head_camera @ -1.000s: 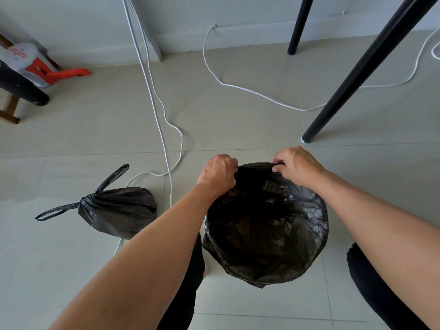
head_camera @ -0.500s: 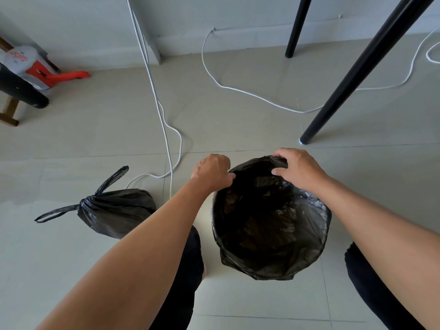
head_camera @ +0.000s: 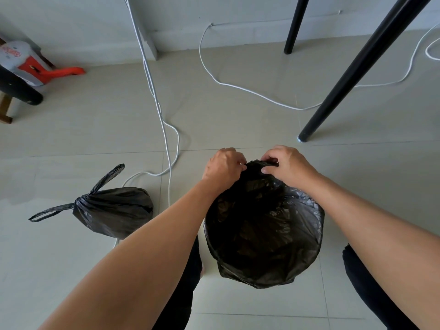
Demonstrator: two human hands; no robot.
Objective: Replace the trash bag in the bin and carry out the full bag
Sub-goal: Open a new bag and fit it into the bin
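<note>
Trash bag [head_camera: 264, 225], black, lining bin, on tile floor [head_camera: 238, 110] between knees. Left hand [head_camera: 222, 166] and right hand [head_camera: 289, 164] both pinched on far rim of it, close together. Tied full bag [head_camera: 114, 210] left of it, apart. White cables [head_camera: 164, 129] beyond. Red-white item [head_camera: 26, 63] far left, lettering unreadable.

Honestly, you won't find anything readable here. Only lettering is some red print on the white-and-orange plastic thing [head_camera: 17, 55] at the far left by the wall, and it's way too blurry to make out.
</note>
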